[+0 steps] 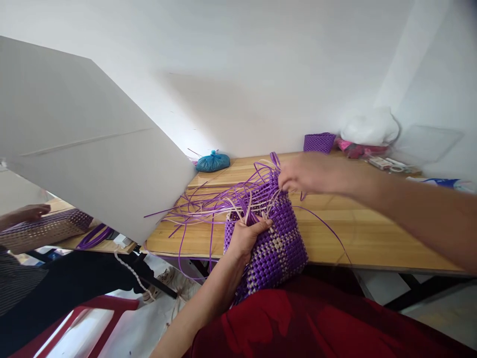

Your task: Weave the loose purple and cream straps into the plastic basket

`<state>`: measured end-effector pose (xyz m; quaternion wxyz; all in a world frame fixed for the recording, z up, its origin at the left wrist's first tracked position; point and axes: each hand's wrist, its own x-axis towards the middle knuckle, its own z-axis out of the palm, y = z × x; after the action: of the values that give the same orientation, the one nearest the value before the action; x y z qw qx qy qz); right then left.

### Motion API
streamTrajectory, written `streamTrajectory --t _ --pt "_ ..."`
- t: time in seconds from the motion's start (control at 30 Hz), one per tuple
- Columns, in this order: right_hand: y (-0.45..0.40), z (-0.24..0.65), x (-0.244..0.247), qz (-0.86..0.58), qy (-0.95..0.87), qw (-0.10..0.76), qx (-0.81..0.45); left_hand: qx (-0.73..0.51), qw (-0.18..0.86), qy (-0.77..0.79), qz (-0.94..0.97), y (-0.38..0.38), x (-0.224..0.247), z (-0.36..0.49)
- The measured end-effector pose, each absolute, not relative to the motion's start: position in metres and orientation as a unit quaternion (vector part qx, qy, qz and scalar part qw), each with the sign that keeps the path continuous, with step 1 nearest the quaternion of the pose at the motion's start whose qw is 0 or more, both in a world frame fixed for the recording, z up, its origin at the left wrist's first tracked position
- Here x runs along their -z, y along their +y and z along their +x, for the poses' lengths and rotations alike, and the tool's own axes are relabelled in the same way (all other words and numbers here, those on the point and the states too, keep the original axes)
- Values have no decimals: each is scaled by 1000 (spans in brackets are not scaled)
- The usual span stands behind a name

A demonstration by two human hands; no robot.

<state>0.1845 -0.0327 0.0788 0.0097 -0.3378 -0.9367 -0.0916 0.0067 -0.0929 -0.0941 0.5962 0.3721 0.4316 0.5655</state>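
Note:
A purple and cream woven basket (283, 248) leans tilted between my lap and the table edge. Long loose purple and cream strips (208, 204) fan out leftward from its rim over the table. My left hand (248, 236) grips the rim, thumb on the outside, with strips bunched at its fingers. At the upper right corner of the basket, my right hand (298, 174) is closed in a pinch beside a pale strip; it is blurred, and what lies between its fingertips is too small to make out.
On the wooden table (372, 243) are a blue bag (213, 162), a small purple basket (319, 142) and a white bundle (368, 127). A grey partition (85, 139) stands left; beyond it a person's hand (35, 213) rests by another woven basket (48, 231).

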Motion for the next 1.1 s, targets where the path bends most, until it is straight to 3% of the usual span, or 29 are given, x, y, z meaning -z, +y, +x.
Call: streamTrajectory --t 0.13,0.23,0.37,0.5,0.7,0.83,0.93,1.0,1.1 --pt "-6 193 -148 -464 -831 126 281 -557 629 416 348 -94 95 9" --pt "16 192 -155 -440 -820 176 320 -563 637 406 335 -93 96 10" --pt "39 195 -126 -368 -857 113 343 -560 639 413 327 -92 97 9" --pt "18 204 -101 -455 -826 33 332 -564 634 418 324 -92 95 8" --pt "-54 206 -37 -364 -918 82 131 -582 615 409 339 -93 94 10" --pt "-55 213 8 -363 -916 142 92 -578 617 411 341 -92 94 11" --pt "-55 218 12 -395 -903 162 53 -578 608 419 348 -92 93 10" --pt "-65 217 3 -391 -909 132 -65 -579 603 419 353 -92 93 9" --pt "-85 209 -14 -342 -859 71 -374 -585 593 415 367 -93 91 9"
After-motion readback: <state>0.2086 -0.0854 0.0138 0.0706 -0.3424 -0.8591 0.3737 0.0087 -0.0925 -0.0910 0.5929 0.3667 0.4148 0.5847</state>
